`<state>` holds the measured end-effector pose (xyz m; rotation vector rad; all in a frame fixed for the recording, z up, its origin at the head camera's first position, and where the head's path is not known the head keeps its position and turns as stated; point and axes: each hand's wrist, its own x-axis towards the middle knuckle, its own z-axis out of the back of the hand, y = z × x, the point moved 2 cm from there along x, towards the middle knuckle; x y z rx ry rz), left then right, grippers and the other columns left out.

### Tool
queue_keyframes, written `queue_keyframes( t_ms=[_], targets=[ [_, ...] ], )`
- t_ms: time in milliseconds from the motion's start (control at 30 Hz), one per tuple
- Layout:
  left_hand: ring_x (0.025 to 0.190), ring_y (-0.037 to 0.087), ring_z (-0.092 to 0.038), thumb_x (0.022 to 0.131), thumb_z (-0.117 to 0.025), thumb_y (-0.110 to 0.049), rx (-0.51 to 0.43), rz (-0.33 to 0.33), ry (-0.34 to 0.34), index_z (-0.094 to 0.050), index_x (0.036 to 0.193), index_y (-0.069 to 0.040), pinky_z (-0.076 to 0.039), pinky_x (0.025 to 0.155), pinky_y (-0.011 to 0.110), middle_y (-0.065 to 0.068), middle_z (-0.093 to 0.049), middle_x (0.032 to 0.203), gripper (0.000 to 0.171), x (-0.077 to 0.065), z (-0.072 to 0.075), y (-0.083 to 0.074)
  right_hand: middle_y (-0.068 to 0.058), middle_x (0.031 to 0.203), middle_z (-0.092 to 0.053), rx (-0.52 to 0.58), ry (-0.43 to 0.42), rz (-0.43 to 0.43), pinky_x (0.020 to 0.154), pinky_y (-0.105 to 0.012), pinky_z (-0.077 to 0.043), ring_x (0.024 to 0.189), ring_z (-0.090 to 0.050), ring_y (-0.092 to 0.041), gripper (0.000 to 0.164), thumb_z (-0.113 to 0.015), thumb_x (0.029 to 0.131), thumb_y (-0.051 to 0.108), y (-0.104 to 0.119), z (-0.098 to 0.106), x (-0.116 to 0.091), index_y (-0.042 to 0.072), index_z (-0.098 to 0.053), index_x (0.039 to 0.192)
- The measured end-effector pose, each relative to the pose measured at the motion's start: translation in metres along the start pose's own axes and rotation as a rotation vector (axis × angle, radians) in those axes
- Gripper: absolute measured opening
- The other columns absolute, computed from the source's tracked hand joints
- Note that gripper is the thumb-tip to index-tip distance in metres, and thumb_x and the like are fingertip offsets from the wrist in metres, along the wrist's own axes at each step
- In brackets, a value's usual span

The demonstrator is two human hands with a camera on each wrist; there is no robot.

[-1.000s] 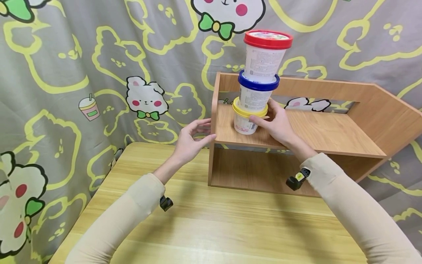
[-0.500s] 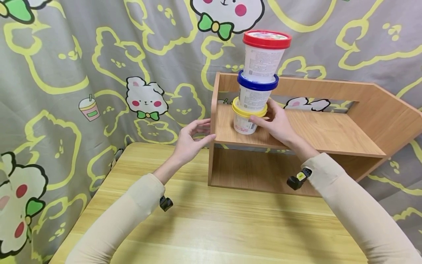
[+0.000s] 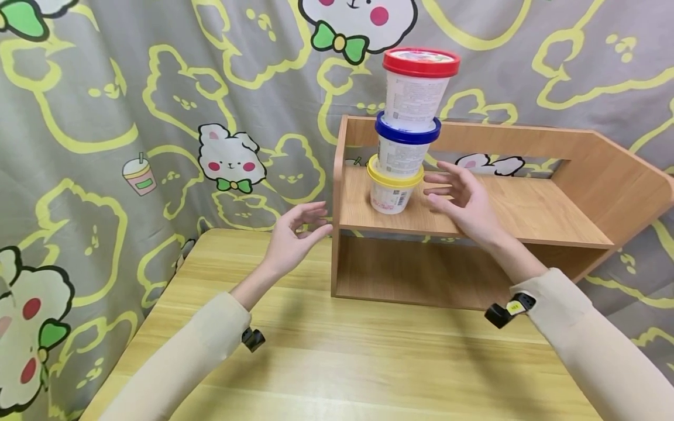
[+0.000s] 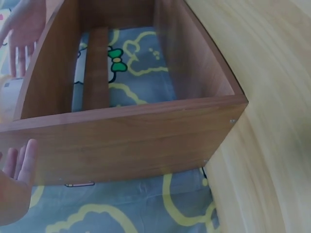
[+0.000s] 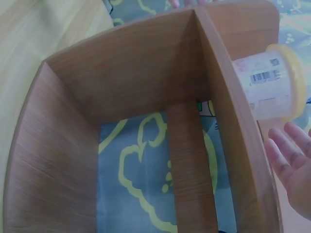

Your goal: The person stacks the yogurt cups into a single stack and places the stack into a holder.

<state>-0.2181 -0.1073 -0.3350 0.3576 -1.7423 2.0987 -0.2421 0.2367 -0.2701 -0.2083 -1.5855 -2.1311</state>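
Observation:
Three white tubs stand stacked at the left end of the wooden shelf's (image 3: 526, 213) upper board. At the bottom is the yellow-lidded tub (image 3: 388, 197), above it the blue-lidded tub (image 3: 400, 156), and on top the red-lidded tub (image 3: 415, 99), set slightly to the right. My right hand (image 3: 466, 204) is just right of the yellow-lidded tub, fingers loosely spread and holding nothing; the right wrist view shows a gap between fingers and tub. My left hand (image 3: 295, 237) hovers beside the shelf's left side panel with relaxed fingers, apart from it.
The shelf stands on a yellowish wooden table (image 3: 337, 362) and has a lower compartment (image 3: 411, 269) under the tubs. A grey curtain (image 3: 174, 111) with rabbit drawings hangs close behind and at the left.
My right hand has let go of the yellow-lidded tub and moved off to the right. The left hand has drawn away leftward from the side panel. The stack stays standing.

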Motion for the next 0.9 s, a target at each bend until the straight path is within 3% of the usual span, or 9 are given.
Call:
queue_keyframes(
  t_ms=[167,300,500,667,767,900],
  targets=[
    [0.106,0.014,-0.072,0.094,-0.078,-0.007,0.018,0.006,0.005,-0.067,0.136,-0.008,-0.063,0.084,0.023,0.017,-0.073,0.126,0.043,-0.013,0.009,-0.002,0.004,0.137,-0.066,0.071,0.021,0.048,0.089,-0.019,-0.063,0.119,-0.069,-0.008,0.060,-0.062,0.103,0.002,0.005,0.002,-0.020,0.010,-0.041,0.158],
    [0.110,0.021,-0.073,0.094,-0.078,-0.004,0.023,-0.009,0.010,-0.067,0.135,-0.005,-0.065,0.087,0.025,0.018,-0.073,0.126,0.043,-0.023,0.016,-0.005,0.004,0.139,-0.068,0.079,0.029,0.108,0.095,-0.017,-0.059,0.120,-0.069,-0.008,0.060,-0.060,0.101,-0.005,0.009,0.002,-0.034,0.010,-0.044,0.157],
    [0.115,0.027,-0.072,0.096,-0.076,-0.007,0.109,-0.024,0.031,-0.068,0.136,-0.009,-0.064,0.093,0.029,0.014,-0.074,0.127,0.041,-0.042,0.027,-0.006,0.001,0.138,-0.070,0.036,0.026,0.201,0.099,-0.015,-0.055,0.122,-0.069,-0.008,0.060,-0.059,0.096,-0.014,0.012,0.000,-0.060,0.002,-0.049,0.153],
    [0.125,0.030,-0.069,0.094,-0.078,-0.008,0.214,-0.076,0.095,-0.064,0.142,-0.012,-0.059,0.105,0.030,0.009,-0.073,0.135,0.050,-0.059,0.038,-0.006,-0.004,0.134,-0.073,-0.197,-0.031,0.354,0.101,-0.016,-0.053,0.123,-0.068,-0.007,0.066,-0.073,0.081,-0.017,0.011,-0.008,-0.085,-0.003,-0.058,0.144],
    [0.132,0.028,-0.067,0.093,-0.080,-0.011,0.296,-0.111,0.128,-0.061,0.146,-0.014,-0.056,0.112,0.035,0.006,-0.070,0.142,0.057,-0.069,0.043,-0.008,-0.004,0.134,-0.074,-0.323,-0.062,0.454,0.104,-0.016,-0.051,0.124,-0.067,-0.005,0.069,-0.082,0.073,-0.010,0.007,-0.013,-0.098,-0.004,-0.063,0.139],
    [0.138,0.025,-0.063,0.092,-0.082,-0.018,0.417,-0.149,0.138,-0.059,0.149,-0.016,-0.051,0.116,0.047,0.004,-0.067,0.148,0.061,-0.081,0.047,-0.008,-0.008,0.136,-0.072,-0.389,-0.092,0.502,0.112,-0.016,-0.046,0.130,-0.063,-0.005,0.064,-0.088,0.082,0.016,0.000,-0.020,-0.113,-0.005,-0.063,0.138]
  ],
)
